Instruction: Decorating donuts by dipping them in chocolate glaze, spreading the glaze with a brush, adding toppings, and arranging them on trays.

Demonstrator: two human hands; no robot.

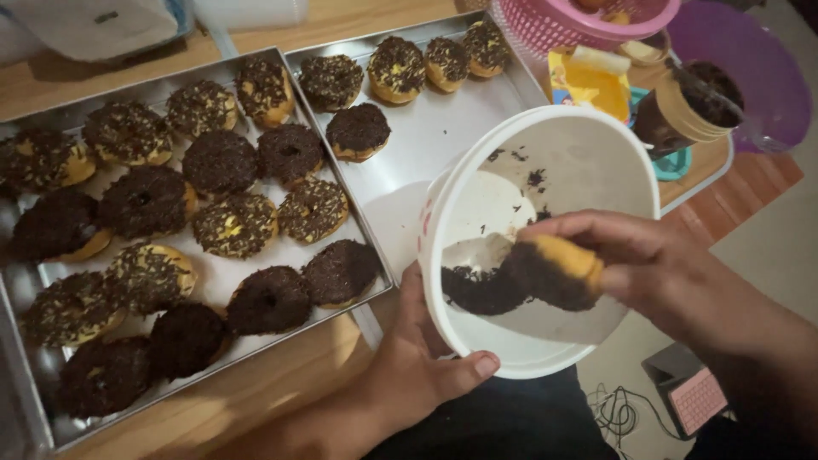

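The white plastic tub (545, 230) is tilted toward the camera, its mouth facing the viewer, and everything else is placed from it. The left hand (417, 358) cups the tub from below, thumb hooked over the lower rim and the fingers wrapped behind the wall, gripping it. The right hand (656, 264) reaches into the tub's mouth from the right, its fingertips pinched on a doughnut (545, 273) held inside the opening, with the golden underside turned up and the coated face pressed toward a heap of chocolate sprinkles (477, 290) lying against the tub's lower inner wall. Loose sprinkle flecks cling higher up inside the tub. Just left of the tub lies a metal tray (388, 200) with five sprinkled doughnuts at its far end; further left, a second metal tray (213, 273) is packed with dark and yellow-speckled doughnuts. Beyond the tub's upper right rim stands a jar of chocolate spread (686, 106), with a yellow packet (592, 85) beside it, a pink basket (588, 21) behind, and a purple lid (750, 68) further right. Below the tub to the right, a small pink-faced device (694, 396) lies on the floor.
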